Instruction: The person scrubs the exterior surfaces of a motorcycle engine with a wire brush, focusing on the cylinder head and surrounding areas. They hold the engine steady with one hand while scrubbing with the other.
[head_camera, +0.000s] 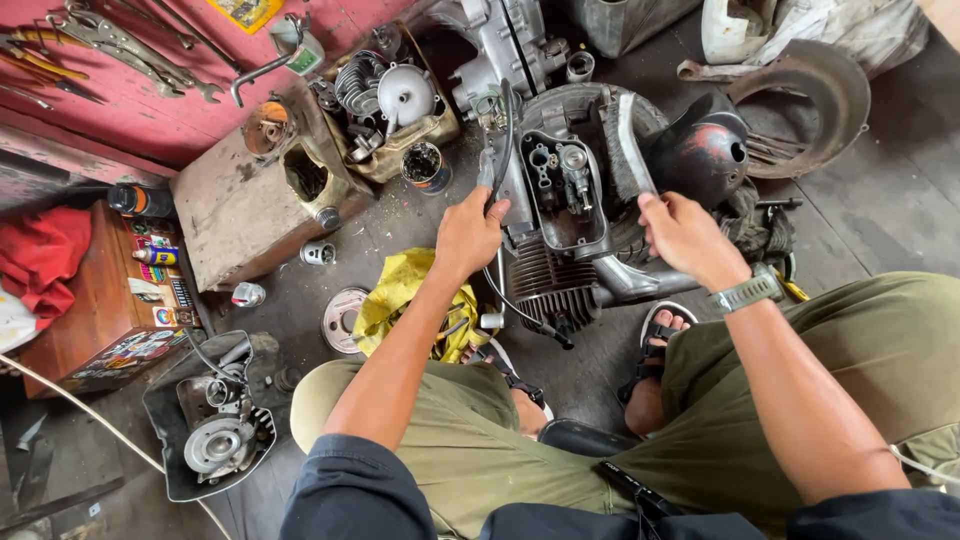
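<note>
Left hand (468, 235) clamped on a black cable (507, 130); right hand (683, 235) closed on a flat metal strip (633, 145), both above the finned engine (555, 225) on the floor (880, 210).

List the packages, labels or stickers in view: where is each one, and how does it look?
Spray can: lying left, on the wooden box; black with an orange band.
Small bottle: on the same box; yellow and blue label.
Stickers: on the wooden box top and front; small, many-coloured.
Yellow packet: top edge, on the red surface.
</note>
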